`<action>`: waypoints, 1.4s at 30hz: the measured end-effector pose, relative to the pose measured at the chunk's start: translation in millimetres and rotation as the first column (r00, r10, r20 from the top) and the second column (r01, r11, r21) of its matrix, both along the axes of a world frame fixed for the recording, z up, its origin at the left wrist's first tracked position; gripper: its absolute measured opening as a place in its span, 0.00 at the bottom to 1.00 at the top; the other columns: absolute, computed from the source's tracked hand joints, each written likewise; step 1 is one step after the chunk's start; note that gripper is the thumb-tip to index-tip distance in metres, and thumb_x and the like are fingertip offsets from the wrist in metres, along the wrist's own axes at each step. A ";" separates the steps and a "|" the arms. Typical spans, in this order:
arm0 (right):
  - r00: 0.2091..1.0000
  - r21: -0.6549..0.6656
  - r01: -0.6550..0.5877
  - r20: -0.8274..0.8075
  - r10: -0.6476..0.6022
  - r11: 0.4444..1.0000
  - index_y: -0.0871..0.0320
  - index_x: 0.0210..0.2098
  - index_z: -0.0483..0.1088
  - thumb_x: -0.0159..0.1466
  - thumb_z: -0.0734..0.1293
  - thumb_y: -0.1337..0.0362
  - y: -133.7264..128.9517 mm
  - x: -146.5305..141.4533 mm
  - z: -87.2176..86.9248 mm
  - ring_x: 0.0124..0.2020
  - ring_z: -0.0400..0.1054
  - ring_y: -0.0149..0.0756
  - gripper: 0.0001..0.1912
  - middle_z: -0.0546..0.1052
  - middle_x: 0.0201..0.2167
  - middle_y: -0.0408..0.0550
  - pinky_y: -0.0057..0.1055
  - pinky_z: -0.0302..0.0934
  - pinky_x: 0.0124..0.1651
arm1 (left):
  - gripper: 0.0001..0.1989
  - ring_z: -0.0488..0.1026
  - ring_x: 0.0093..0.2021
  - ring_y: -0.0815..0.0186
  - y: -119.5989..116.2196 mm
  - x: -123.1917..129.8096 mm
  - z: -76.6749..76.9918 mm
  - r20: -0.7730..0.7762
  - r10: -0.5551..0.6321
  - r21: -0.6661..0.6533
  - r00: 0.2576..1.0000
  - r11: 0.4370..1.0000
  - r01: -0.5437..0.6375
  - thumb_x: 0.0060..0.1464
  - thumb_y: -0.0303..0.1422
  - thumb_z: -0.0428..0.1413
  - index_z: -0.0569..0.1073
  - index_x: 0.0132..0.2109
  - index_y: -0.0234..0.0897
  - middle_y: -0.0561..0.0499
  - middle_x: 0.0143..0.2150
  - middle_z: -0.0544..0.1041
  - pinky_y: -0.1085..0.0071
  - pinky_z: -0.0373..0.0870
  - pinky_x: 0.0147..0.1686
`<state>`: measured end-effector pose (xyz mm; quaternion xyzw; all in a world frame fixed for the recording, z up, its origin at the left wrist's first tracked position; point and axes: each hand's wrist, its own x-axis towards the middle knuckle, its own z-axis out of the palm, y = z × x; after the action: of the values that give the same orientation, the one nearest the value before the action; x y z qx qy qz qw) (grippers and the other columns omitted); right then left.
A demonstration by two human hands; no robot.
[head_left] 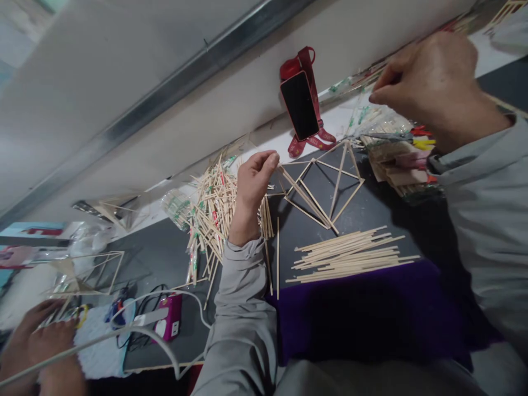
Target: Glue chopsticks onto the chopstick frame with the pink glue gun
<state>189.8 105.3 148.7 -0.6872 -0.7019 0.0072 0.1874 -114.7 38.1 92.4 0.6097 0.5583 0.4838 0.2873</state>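
My left hand [256, 179] is closed in a pinch at the upper left corner of a frame of thin wooden sticks [312, 201]; its fingertips meet beside the stick ends. Raised at the upper right, my right hand [429, 82] has thumb and finger pinched together; what lies between them is too small to make out. Below the frame, several loose sticks [350, 256] lie roughly side by side on the dark table. A large heap of sticks [214, 206] spreads to the left of my left hand.
A phone [300, 105] leans on a red bottle [290, 68] with a strap. Bagged sticks [388, 124] and scissors lie at right. A purple cloth [363, 313] covers the near edge. At left are a magenta power adapter [170, 317], a cable and another person's hands [49, 335].
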 end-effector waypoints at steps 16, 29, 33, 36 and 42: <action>0.868 -0.374 -0.461 -0.001 0.497 0.805 0.55 0.38 0.80 0.68 0.60 0.57 -142.1 -23.6 -65.5 0.33 0.74 0.42 0.17 0.82 0.34 0.51 0.35 0.50 0.31 | 0.19 0.79 0.42 0.62 -31.3 -10.3 -22.1 0.077 0.067 -0.002 0.995 0.998 -0.067 0.50 0.46 0.68 0.81 0.44 0.40 0.48 0.41 0.83 0.68 0.77 0.43; 0.896 -0.522 -0.434 -0.168 0.411 0.734 0.56 0.31 0.76 0.65 0.58 0.58 -151.0 -50.0 -109.4 0.31 0.72 0.41 0.17 0.81 0.31 0.54 0.33 0.48 0.30 | 0.09 0.79 0.36 0.68 -60.4 4.0 -1.3 0.100 0.080 0.242 0.992 0.965 -0.103 0.57 0.38 0.64 0.82 0.43 0.40 0.52 0.36 0.82 0.71 0.76 0.41; 0.887 -0.401 -0.446 -0.315 0.337 0.800 0.56 0.28 0.71 0.65 0.58 0.57 -170.8 -35.2 -116.1 0.26 0.70 0.37 0.16 0.78 0.25 0.50 0.32 0.51 0.31 | 0.09 0.76 0.29 0.72 -74.0 21.2 3.9 0.087 0.030 0.213 0.996 0.976 -0.048 0.57 0.38 0.64 0.82 0.39 0.37 0.53 0.29 0.80 0.75 0.74 0.33; 0.807 -0.279 -0.527 -0.461 0.370 0.802 0.56 0.27 0.68 0.65 0.58 0.57 -186.0 -27.9 -113.6 0.24 0.68 0.34 0.15 0.76 0.23 0.46 0.29 0.54 0.31 | 0.11 0.75 0.26 0.72 -83.7 36.5 6.5 0.128 -0.085 -0.015 0.988 0.996 0.088 0.56 0.39 0.64 0.81 0.39 0.34 0.51 0.29 0.80 0.77 0.72 0.27; 0.699 -0.060 -0.632 -0.476 0.534 0.773 0.55 0.29 0.67 0.68 0.59 0.63 -205.1 -23.3 -116.2 0.24 0.68 0.31 0.12 0.74 0.23 0.42 0.27 0.56 0.31 | 0.20 0.76 0.25 0.73 -89.9 57.1 6.3 0.406 -0.144 -0.294 0.902 0.914 0.278 0.54 0.42 0.64 0.77 0.49 0.32 0.45 0.40 0.82 0.79 0.69 0.20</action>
<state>166.5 -99.8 32.5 -0.4243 -0.8187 0.2959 0.2490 -57.6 -51.8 98.6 0.5032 0.4984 0.4514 0.5428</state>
